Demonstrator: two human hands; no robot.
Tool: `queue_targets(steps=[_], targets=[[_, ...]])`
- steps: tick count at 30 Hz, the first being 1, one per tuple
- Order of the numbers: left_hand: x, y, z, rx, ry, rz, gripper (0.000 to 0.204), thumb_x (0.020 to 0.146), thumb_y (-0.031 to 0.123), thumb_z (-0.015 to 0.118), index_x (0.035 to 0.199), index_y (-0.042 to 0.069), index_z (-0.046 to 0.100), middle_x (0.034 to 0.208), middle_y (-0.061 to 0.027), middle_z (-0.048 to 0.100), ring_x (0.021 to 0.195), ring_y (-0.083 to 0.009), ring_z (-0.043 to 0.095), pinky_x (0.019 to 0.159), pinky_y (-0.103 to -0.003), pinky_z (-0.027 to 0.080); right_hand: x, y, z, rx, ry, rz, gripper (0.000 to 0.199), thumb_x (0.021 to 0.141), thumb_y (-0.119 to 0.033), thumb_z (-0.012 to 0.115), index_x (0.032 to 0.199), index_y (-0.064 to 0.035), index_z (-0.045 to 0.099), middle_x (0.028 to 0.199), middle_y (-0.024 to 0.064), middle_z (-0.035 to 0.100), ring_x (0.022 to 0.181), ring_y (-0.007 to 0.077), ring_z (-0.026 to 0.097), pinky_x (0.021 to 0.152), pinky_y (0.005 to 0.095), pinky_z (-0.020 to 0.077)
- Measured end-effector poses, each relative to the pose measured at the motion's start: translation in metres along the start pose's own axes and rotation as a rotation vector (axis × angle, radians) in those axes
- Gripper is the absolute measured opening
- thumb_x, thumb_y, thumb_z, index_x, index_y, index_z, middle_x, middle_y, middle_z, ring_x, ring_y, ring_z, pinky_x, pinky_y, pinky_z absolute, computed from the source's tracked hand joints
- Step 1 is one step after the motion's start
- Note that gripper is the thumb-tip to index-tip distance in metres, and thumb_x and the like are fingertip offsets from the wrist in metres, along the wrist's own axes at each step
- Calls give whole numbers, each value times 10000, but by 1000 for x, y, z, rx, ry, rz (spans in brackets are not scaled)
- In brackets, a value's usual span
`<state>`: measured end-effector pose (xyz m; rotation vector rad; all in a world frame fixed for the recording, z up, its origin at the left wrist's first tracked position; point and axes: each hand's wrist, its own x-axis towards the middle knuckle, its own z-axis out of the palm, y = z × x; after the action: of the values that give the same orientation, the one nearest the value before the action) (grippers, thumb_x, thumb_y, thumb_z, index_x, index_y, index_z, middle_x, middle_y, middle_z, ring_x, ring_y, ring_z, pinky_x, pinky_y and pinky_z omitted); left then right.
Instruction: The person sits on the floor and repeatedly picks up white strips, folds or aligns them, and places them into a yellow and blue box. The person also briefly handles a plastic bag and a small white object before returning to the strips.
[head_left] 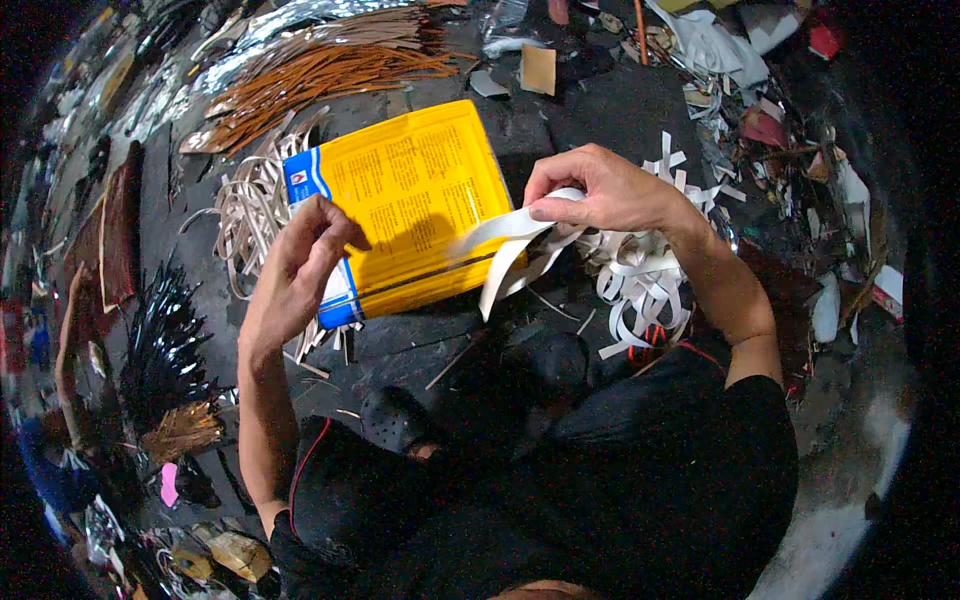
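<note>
Dark, littered floor [600,110]. Left hand [300,270] pinches the yellow bag [420,200] edge; right hand [610,190] grips a white strip [505,245] peeling off it. Best pulled evenly, bag held taut.

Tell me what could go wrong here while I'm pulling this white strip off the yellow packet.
1. The white strip is thin and blurred with motion in the right hand; it might tear partway.
2. The left hand grips only the edge of the yellow packet, so the packet could slip or crumple.
3. The pile of white strips lies right under the right wrist; the new strip could tangle in it.
</note>
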<state>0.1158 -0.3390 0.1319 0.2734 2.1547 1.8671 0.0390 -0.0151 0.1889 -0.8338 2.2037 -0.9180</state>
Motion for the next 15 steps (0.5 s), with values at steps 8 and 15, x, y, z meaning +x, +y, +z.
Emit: queue_targets(steps=[8, 15], targets=[[4, 19, 27, 293, -198, 111, 155, 916, 174, 592, 965, 28, 576, 917, -87, 632, 901, -188, 601, 799, -316, 463, 21, -36, 26, -73, -71, -179, 214, 832, -187, 682, 946, -8, 660, 816, 99, 686, 755, 172, 657, 710, 290, 505], [-21, -30, -46, 145, 32, -158, 194, 933, 199, 600, 974, 15, 556, 853, -10, 577, 774, -71, 495, 670, -247, 431, -9, 46, -22, 0, 31, 144, 209, 861, -217, 666, 893, -11, 646, 771, 8, 628, 710, 66, 549, 636, 241, 446]])
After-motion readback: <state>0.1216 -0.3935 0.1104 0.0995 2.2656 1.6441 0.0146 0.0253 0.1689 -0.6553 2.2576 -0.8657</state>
